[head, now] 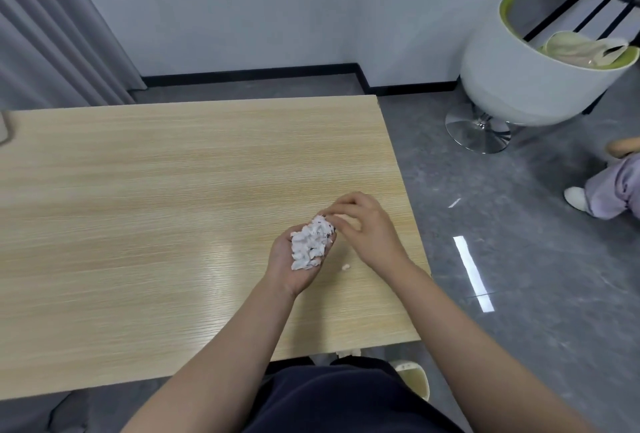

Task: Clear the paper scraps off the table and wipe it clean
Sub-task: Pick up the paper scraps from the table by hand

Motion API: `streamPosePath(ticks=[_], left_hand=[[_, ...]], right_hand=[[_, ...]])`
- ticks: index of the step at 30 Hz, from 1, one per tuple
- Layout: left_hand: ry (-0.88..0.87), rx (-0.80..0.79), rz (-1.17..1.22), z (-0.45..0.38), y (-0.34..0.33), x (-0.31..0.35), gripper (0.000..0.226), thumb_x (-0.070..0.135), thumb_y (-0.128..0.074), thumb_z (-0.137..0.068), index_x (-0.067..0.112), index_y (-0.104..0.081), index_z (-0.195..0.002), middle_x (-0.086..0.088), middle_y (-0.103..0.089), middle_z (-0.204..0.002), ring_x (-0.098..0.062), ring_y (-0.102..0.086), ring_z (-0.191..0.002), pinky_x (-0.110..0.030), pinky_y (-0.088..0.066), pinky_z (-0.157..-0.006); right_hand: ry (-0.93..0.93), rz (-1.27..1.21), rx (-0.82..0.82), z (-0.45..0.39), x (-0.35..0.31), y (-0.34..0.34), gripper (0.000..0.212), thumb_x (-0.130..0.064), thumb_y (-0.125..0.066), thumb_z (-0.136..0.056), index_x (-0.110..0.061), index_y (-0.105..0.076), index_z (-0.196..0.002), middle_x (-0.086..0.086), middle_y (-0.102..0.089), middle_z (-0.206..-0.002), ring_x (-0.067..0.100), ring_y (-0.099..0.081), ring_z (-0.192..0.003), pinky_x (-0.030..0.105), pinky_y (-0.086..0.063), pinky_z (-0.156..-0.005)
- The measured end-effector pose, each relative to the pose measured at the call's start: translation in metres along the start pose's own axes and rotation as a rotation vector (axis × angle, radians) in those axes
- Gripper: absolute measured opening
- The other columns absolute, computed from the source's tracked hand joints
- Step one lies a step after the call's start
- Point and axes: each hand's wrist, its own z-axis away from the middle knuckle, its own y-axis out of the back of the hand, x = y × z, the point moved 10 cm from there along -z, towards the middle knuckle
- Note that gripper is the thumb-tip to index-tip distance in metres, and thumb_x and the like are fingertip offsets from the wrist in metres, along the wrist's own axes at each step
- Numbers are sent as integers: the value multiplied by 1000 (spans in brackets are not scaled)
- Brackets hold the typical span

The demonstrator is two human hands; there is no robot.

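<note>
Over the table's [138, 207] right side, our left hand [294, 264] is palm up, fingers loosely cupped under a heap of scraps [310, 246]. Our right hand [363, 228] curls its fingers at the heap's far end. One scrap [345, 267] lies on the wood between our wrists.

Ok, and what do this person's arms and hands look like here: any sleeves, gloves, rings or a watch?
Both forearms are bare right to the bottom of the frame, with no sleeves in view. The left hand and right hand wear no gloves, and no watch, bracelet or ring shows on the parts that can be seen.
</note>
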Motion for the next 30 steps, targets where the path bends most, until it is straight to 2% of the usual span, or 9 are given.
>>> streamPosePath(ticks=[2, 3, 5, 8, 10, 14, 19, 26, 30], left_hand=[[113, -83, -12, 2, -10, -12, 35, 12, -32, -99, 5, -54, -125, -4, -57, -126, -20, -48, -127, -22, -47, -91], [97, -140, -54, 5, -18, -9, 35, 12, -32, -99, 2, -55, -123, -10, -56, -129, -23, -49, -125, -27, -48, -92], [46, -50, -2, -7, -3, -3, 31, 12, -34, -97, 0, -61, -105, -14, -61, -119, -24, -54, -116, -34, -48, -89], [76, -124, 102, -15, -1, -7, 40, 11, -32, -93, -7, -66, -105, -20, -63, -118, -28, -54, -117, -35, -33, -107], [64, -119, 67, -18, 4, -2, 40, 10, -37, -86, -5, -70, -104, -19, -65, -116, -28, -61, -107, -34, -31, -103], [64, -151, 135, -14, 3, -1, 40, 8, -33, -90, -12, -66, -103, -23, -63, -115, -32, -55, -110, -38, -28, -108], [61, -175, 160, -8, 2, -1, 40, 7, -34, -86, -13, -58, -112, -25, -58, -122, -34, -53, -112, -40, -27, -109], [69, -148, 176, -9, 17, 1, 43, 11, -30, -93, -14, -63, -106, -25, -62, -117, -34, -52, -113, -39, -30, -109], [59, -164, 180, -8, 19, 3, 40, 7, -36, -86, -14, -63, -106, -25, -58, -124, -34, -52, -116, -40, -32, -107]], right_hand=[[-67, -72, 20, -1, 18, 11, 11, -19, -66, -87, -16, -74, -95, -12, -58, -94, 7, -53, -95, 10, -36, -79], [-74, -87, 9, -2, 23, 13, 11, -19, -66, -87, -17, -74, -94, -11, -59, -94, 6, -54, -92, 10, -38, -77], [-66, -54, -15, -3, 33, 13, 10, -19, -66, -87, -17, -74, -94, -9, -61, -94, 4, -55, -89, 10, -40, -75], [-159, 47, 38, -8, 71, 24, 11, -15, -65, -88, -14, -72, -95, -4, -62, -96, 5, -55, -81, 13, -43, -76], [-293, 137, 46, -8, 105, 28, 13, -15, -63, -89, -14, -71, -100, -1, -61, -102, 7, -54, -81, 23, -46, -80], [-418, 259, -62, -8, 146, 15, 21, -13, -62, -89, -12, -68, -110, 5, -61, -111, 10, -54, -85, 24, -42, -80], [-459, 290, -127, -12, 165, -7, 26, -12, -63, -89, -10, -64, -114, 6, -63, -110, 18, -59, -96, 24, -41, -76], [-453, 415, -202, -12, 171, -22, 19, -2, -50, -90, -13, -65, -88, 7, -66, -91, 21, -61, -77, 34, -53, -68], [-374, 328, -149, -11, 157, -15, 17, -6, -51, -92, -10, -67, -97, 3, -65, -89, 16, -60, -78, 29, -50, -68]])
